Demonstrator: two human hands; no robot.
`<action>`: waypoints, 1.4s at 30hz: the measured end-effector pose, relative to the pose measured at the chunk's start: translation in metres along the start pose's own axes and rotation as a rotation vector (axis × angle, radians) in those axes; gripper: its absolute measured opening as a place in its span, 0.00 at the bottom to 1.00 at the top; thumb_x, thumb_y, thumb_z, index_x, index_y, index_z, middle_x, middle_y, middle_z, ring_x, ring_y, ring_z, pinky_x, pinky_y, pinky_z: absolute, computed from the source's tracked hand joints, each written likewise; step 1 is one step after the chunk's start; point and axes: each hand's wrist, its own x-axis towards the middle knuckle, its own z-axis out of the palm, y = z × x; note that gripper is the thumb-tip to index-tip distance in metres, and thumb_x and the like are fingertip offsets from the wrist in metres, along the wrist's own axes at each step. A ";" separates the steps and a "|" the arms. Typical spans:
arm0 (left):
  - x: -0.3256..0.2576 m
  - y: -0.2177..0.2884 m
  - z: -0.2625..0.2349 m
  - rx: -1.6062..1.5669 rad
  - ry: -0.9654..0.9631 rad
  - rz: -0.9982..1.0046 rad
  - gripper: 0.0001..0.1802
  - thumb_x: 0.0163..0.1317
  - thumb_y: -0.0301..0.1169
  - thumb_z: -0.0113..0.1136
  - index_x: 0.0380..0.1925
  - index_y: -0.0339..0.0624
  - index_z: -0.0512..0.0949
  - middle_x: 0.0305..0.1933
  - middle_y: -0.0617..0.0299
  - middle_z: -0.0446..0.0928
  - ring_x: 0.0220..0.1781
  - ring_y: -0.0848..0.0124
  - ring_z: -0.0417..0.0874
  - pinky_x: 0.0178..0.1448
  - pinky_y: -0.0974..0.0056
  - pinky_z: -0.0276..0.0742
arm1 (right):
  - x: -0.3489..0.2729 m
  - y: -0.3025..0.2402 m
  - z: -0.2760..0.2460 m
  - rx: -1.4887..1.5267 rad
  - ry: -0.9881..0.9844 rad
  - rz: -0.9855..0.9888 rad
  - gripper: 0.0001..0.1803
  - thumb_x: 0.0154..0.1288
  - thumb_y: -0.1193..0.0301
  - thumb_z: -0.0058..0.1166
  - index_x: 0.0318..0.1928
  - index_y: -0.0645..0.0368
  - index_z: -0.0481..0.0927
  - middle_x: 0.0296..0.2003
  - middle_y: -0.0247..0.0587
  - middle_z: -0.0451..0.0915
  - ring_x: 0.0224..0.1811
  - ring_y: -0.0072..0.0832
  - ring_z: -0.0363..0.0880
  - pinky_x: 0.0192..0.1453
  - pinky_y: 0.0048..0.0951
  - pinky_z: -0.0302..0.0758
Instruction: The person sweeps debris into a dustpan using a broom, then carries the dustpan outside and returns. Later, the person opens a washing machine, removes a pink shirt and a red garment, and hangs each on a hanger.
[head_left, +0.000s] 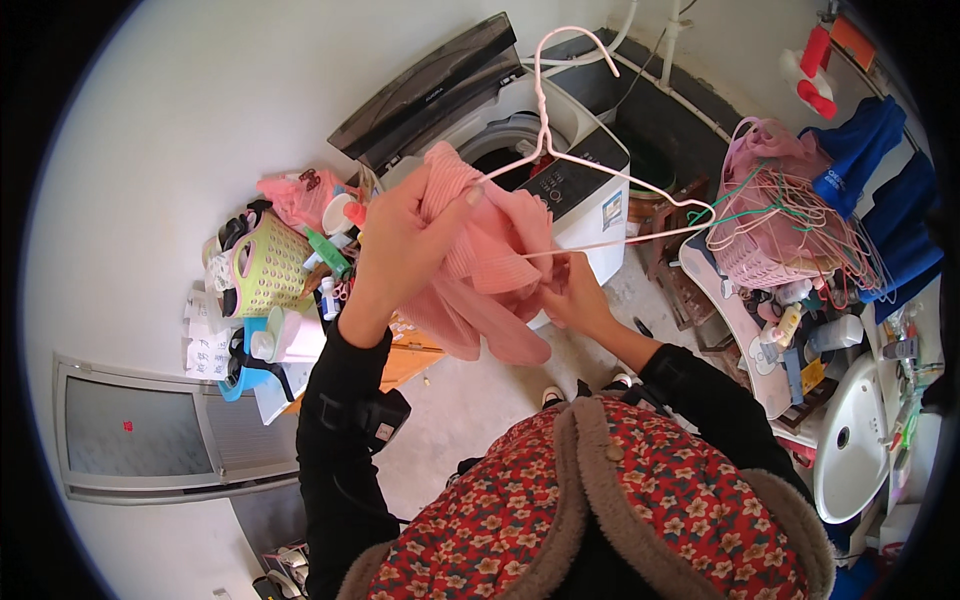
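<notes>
A pink ribbed garment (480,240) is bunched up between my two hands, one sleeve-like part dangling below. My left hand (405,245) is closed on its left side, the thumb lying over the cloth. My right hand (580,300) pinches the cloth at its lower right. A pale pink clothes hanger (640,180) reaches out of the garment, hook upward. Its left shoulder runs into the cloth by my left thumb, and its lower bar passes into the cloth just above my right hand. The garment's exact kind is hard to tell in these folds.
Beyond my hands stands a top-loading washing machine (590,215), its dark lid (430,90) raised. On the right are a pink basket (765,265) heaped with wire hangers, several bottles and a white washbasin (850,440). A yellow-green basket (270,265) stands left among bottles.
</notes>
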 end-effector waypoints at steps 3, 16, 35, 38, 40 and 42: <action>-0.003 0.000 -0.007 -0.005 -0.034 -0.018 0.13 0.60 0.34 0.63 0.32 0.34 0.75 0.23 0.66 0.72 0.26 0.81 0.66 0.30 0.70 0.67 | 0.020 0.018 -0.004 -0.243 0.092 0.125 0.13 0.62 0.69 0.53 0.46 0.60 0.76 0.43 0.48 0.78 0.47 0.44 0.78 0.47 0.37 0.75; -0.012 -0.030 -0.046 0.039 -0.282 -0.009 0.12 0.60 0.33 0.63 0.36 0.35 0.78 0.27 0.65 0.76 0.30 0.80 0.72 0.35 0.70 0.70 | 0.055 -0.007 -0.112 0.336 0.073 0.116 0.12 0.69 0.71 0.53 0.47 0.64 0.80 0.38 0.30 0.80 0.39 0.16 0.75 0.45 0.20 0.74; 0.004 -0.094 0.025 -0.178 -0.037 -0.007 0.11 0.62 0.32 0.61 0.34 0.33 0.78 0.22 0.66 0.72 0.24 0.79 0.66 0.29 0.70 0.65 | 0.045 -0.085 -0.111 0.156 0.415 -0.077 0.07 0.71 0.72 0.50 0.42 0.64 0.76 0.31 0.29 0.78 0.31 0.11 0.71 0.34 0.15 0.70; -0.002 -0.097 0.041 -0.398 -0.049 -0.051 0.09 0.62 0.29 0.61 0.35 0.31 0.79 0.24 0.73 0.72 0.27 0.85 0.66 0.29 0.73 0.64 | 0.045 -0.101 -0.079 -0.006 0.373 -0.121 0.08 0.71 0.69 0.50 0.43 0.61 0.75 0.31 0.36 0.77 0.31 0.19 0.73 0.35 0.23 0.72; -0.006 -0.097 0.048 -0.474 -0.020 -0.043 0.09 0.62 0.28 0.61 0.35 0.31 0.79 0.25 0.74 0.72 0.27 0.86 0.66 0.29 0.74 0.64 | 0.047 -0.116 -0.072 -0.076 0.268 -0.249 0.10 0.68 0.67 0.53 0.46 0.58 0.76 0.34 0.39 0.78 0.34 0.27 0.76 0.39 0.28 0.73; -0.009 -0.096 0.050 -0.485 0.045 -0.015 0.09 0.62 0.28 0.61 0.36 0.32 0.79 0.25 0.74 0.72 0.27 0.86 0.66 0.29 0.75 0.64 | 0.052 -0.131 -0.077 -0.159 0.103 -0.319 0.15 0.64 0.66 0.57 0.50 0.56 0.77 0.40 0.41 0.79 0.39 0.34 0.77 0.44 0.33 0.73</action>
